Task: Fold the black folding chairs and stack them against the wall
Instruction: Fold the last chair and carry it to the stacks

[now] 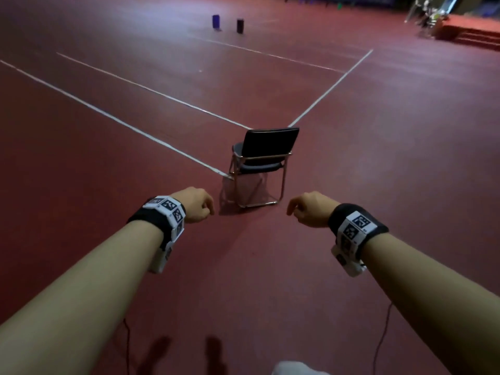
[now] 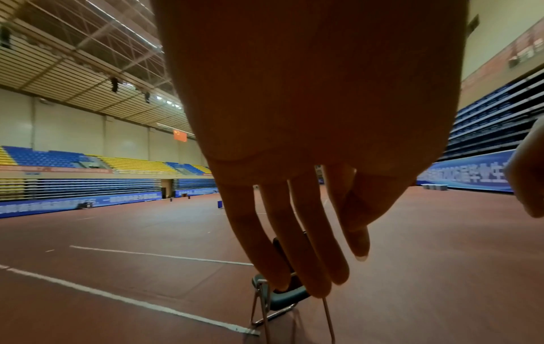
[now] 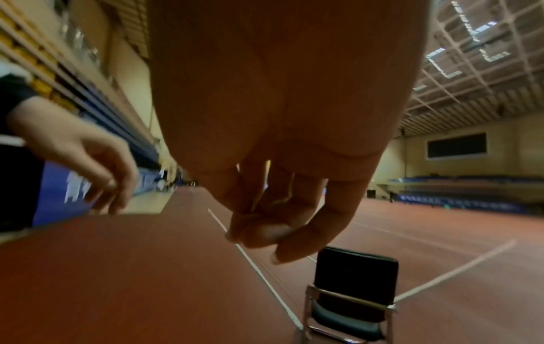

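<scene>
While both our arms reach forward over the red floor (image 1: 378, 131), the black folding chair (image 1: 263, 163) stands unfolded ahead of us, between the two hands but well apart from either. It rests upright on its metal frame, where the white court lines (image 1: 135, 128) meet in a corner. Its backrest (image 1: 270, 143) faces us, so the seat (image 1: 257, 166) points away from us and a little to the left; the backrest's long axis runs left to right across our view, tilted slightly up on the right side. The chrome legs (image 1: 282, 185) reach the floor in a loop at the base.

Our left hand (image 1: 193, 204) hangs palm down with nothing in its grip, released; from the left wrist view its fingers (image 2: 312, 244) extend nearly straight, overlapping the chair only by line of sight. Our right hand (image 1: 311, 209) also holds nothing, its fingers (image 3: 265, 209) loosely curled and the grip slack. Each wrist wears a black band with a white marker-covered block (image 1: 169, 212).

Far across the floor stand two small dark upright objects (image 1: 228, 23), too distant for us to identify. At the upper right sits a raised red platform (image 1: 470, 31).
</scene>
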